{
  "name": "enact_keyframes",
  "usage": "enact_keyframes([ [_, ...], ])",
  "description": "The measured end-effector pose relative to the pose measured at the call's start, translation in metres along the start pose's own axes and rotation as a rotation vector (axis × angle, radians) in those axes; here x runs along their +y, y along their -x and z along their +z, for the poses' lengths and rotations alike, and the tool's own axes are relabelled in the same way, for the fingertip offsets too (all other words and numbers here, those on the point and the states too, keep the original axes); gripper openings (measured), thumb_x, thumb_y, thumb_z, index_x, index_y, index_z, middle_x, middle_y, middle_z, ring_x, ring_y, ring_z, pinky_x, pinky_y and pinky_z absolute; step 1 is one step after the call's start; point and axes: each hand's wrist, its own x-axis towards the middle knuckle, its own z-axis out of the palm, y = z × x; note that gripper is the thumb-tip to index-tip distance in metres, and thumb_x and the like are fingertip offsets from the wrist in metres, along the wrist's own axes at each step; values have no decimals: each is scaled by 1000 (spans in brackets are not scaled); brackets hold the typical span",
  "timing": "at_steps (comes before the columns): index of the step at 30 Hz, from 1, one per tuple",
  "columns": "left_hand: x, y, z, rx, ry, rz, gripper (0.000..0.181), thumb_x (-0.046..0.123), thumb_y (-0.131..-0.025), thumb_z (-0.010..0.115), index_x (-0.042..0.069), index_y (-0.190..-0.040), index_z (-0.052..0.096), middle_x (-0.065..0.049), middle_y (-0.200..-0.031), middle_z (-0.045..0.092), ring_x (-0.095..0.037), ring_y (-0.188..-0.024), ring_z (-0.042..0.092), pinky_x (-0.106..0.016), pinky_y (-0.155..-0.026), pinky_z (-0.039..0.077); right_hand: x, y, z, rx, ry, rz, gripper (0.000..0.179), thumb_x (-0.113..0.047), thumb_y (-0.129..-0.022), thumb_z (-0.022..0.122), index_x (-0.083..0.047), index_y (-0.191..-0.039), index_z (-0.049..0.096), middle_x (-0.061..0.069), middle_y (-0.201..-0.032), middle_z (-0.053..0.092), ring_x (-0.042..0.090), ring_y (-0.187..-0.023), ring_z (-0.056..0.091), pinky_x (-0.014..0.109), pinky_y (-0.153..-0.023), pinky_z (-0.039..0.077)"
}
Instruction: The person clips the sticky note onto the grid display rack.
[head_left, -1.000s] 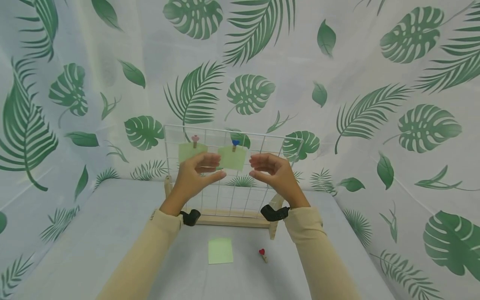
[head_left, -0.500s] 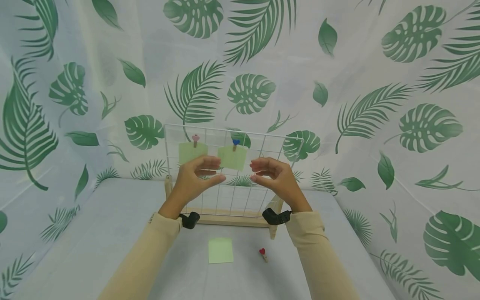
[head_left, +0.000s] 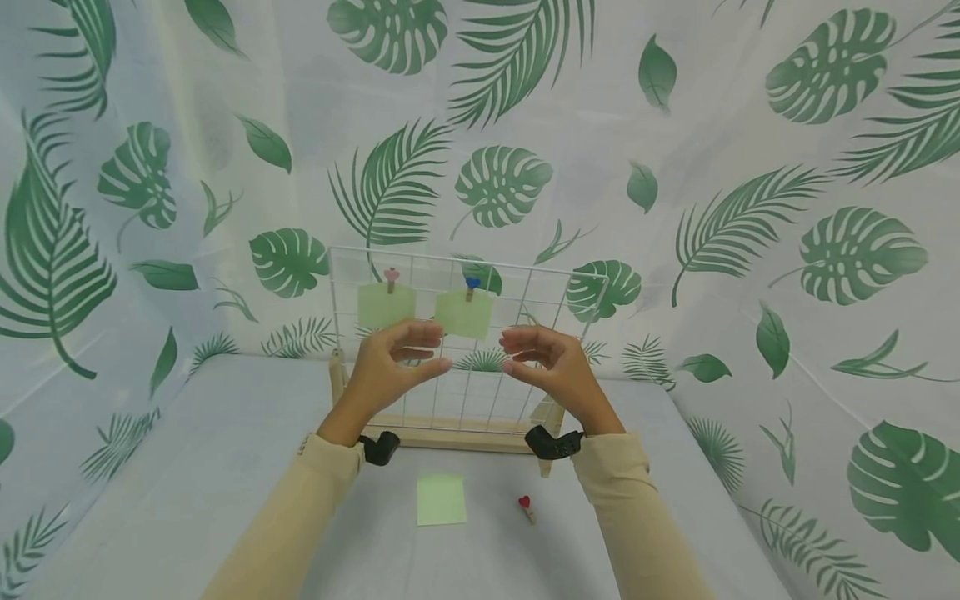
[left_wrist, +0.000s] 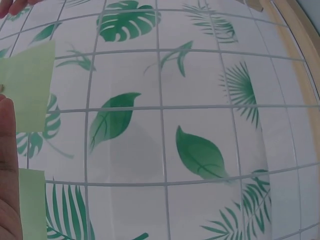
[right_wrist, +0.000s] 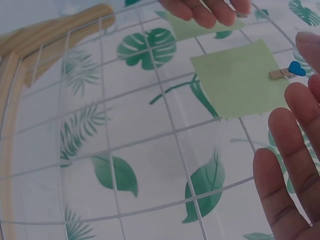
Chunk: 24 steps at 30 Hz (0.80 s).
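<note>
Both hands hover in front of a white wire grid, empty and apart from each other. My left hand, fingers relaxed and gently bent, is just below a green paper note clipped by a pink-topped clothespin. To the right, my right hand mirrors it with loosely bent fingers. Between and above them hangs a second green note under a blue heart clothespin. On the table lie another green note and a small clothespin with a red heart.
The grid stands in a wooden base with wooden side supports. A white cloth covers the table. Behind and at both sides hangs a leaf-printed curtain. A black wrist camera sits on the right wrist.
Both hands have sunk slightly, uncovering more of the left hanging note. Their finger pose stays much the same. The notes and clothespins have not moved.
</note>
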Motion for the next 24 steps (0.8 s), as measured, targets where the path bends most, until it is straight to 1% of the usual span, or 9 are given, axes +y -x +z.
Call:
enact_keyframes([
  [3, -1, 2, 1, -1, -3, -3, 44, -1, -87, 89, -4, -128, 72, -19, -124, 76, -35, -109, 77, -36, -96, 63, 1, 2, 0, 2, -3, -8, 38, 14, -90, 77, 15, -127, 68, 32, -123, 71, 10, -110, 72, 24, -95, 60],
  [6, -3, 6, 1, -4, -1, -10, 44, -1, -88, 88, -4, -128, 72, -20, -124, 76, -41, -110, 75, -37, -97, 63, 1, 5, -1, 7, 1, -11, 39, 14, -89, 77, 15, -126, 67, 35, -123, 70, 6, -108, 71, 23, -93, 60],
  [7, -3, 7, 2, -5, 1, -15, 43, -1, -88, 88, -4, -128, 72, -20, -125, 75, -42, -111, 75, -37, -97, 63, 2, 6, -1, 8, 4, -11, 39, 14, -89, 77, 15, -126, 67, 34, -123, 70, 5, -108, 71, 23, -93, 60],
  [10, -6, 11, 2, -5, 2, -32, 44, 1, -89, 88, -4, -130, 72, -19, -126, 75, -41, -112, 75, -37, -98, 63, 4, 9, -3, 9, 12, -3, 39, 15, -89, 76, 15, -127, 67, 33, -124, 70, 4, -109, 70, 22, -93, 60],
  [13, -8, 14, 3, -3, 4, -47, 44, 1, -89, 88, -2, -130, 72, -18, -126, 75, -35, -112, 76, -36, -98, 62, 6, 12, -3, 6, 17, 14, 38, 13, -89, 77, 14, -127, 68, 34, -125, 69, 5, -108, 70, 22, -94, 59],
  [15, -10, 16, 4, 0, 11, -49, 44, 0, -89, 88, -2, -130, 72, -18, -126, 75, -33, -112, 76, -36, -98, 62, 8, 14, -3, 4, 15, 25, 37, 12, -90, 77, 13, -127, 68, 33, -125, 70, 5, -107, 70, 23, -94, 59],
  [17, -11, 17, 4, 2, 19, -45, 44, -1, -88, 88, -2, -129, 72, -18, -126, 75, -34, -113, 75, -36, -98, 63, 9, 15, -3, 3, 13, 25, 37, 12, -90, 77, 13, -126, 68, 33, -125, 70, 5, -107, 71, 23, -94, 59],
  [20, -12, 19, 5, 5, 32, -41, 44, -2, -88, 88, -2, -129, 72, -19, -125, 75, -38, -114, 74, -36, -97, 63, 10, 17, -2, 1, 10, 10, 37, 13, -90, 77, 13, -126, 69, 28, -124, 72, 5, -107, 71, 24, -94, 60],
  [24, -15, 22, 5, 12, 44, -36, 44, -3, -88, 87, -3, -129, 72, -19, -124, 75, -39, -113, 74, -37, -96, 64, 13, 20, -1, -1, 12, 9, 37, 13, -90, 77, 13, -126, 69, 29, -124, 72, 6, -107, 71, 24, -93, 60],
])
